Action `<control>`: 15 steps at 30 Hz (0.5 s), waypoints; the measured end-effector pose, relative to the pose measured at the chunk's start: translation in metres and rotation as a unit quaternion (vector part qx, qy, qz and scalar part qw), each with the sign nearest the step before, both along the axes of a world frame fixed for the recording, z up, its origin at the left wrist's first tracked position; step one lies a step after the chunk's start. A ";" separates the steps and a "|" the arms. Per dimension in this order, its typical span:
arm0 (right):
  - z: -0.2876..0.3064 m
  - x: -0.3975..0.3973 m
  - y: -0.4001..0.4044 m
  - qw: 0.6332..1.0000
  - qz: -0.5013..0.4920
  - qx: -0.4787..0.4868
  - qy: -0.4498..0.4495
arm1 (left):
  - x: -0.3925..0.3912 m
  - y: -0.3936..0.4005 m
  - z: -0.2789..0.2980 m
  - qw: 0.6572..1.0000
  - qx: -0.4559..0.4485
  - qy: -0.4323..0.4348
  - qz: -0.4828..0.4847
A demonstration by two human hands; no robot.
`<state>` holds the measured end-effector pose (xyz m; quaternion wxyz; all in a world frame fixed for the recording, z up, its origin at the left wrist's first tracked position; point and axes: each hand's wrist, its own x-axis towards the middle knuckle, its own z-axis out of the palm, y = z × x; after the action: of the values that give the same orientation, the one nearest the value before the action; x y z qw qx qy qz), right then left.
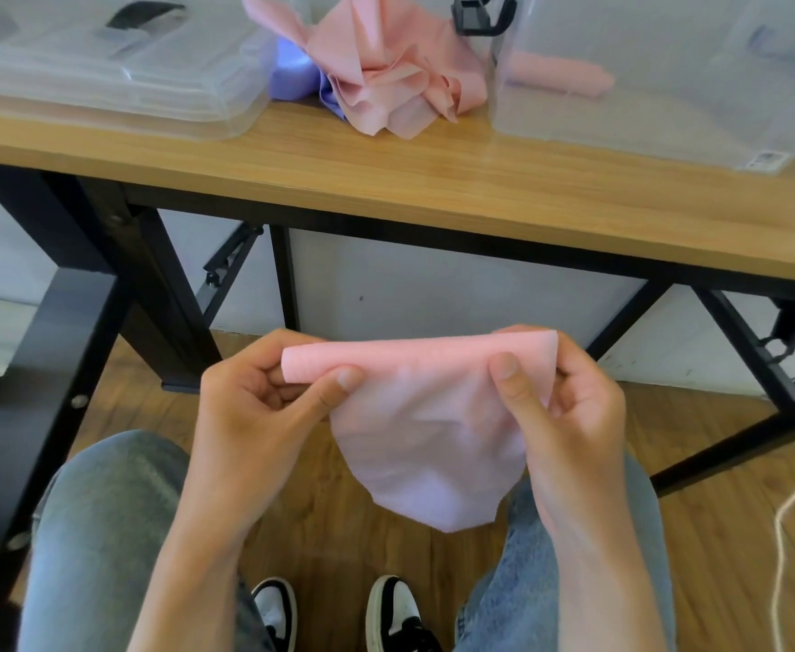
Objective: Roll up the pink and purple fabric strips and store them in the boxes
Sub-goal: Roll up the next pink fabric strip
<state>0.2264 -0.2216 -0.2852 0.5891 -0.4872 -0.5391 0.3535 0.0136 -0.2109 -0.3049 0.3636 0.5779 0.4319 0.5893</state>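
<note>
Below the counter edge, over the lap: pink fabric strip (426, 416), its top rolled into a tube, the loose rest hanging down between the knees.
Left hand (263, 407): grip pinched on the roll's left end, thumb on top.
Right hand (560, 407): grip pinched on the roll's right end.
Counter (433, 181): heap of pink and purple strips (376, 72) at the middle back.
Right box (645, 87): clear, holding one pink roll (560, 75).
Left box (103, 72): clear, beside the heap.
</note>
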 end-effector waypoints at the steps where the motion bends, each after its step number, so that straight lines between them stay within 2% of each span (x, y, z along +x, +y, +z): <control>1: -0.001 -0.001 0.000 1.000 -0.012 0.005 -0.006 | 0.001 0.000 0.000 1.000 -0.004 -0.010 -0.011; 7: -0.003 -0.004 0.002 0.999 -0.036 0.013 0.005 | 0.001 0.001 -0.001 0.999 -0.009 -0.021 -0.036; 11: 0.000 -0.002 0.001 0.998 -0.032 -0.004 0.061 | -0.002 0.000 0.000 0.997 -0.016 -0.030 -0.074; 15: 0.003 -0.001 -0.001 0.999 -0.024 0.002 0.041 | -0.004 0.001 0.000 0.998 -0.005 0.000 -0.067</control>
<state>0.2251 -0.2222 -0.2819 0.6202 -0.4837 -0.5033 0.3579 0.0094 -0.2100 -0.3050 0.4050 0.6036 0.3955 0.5615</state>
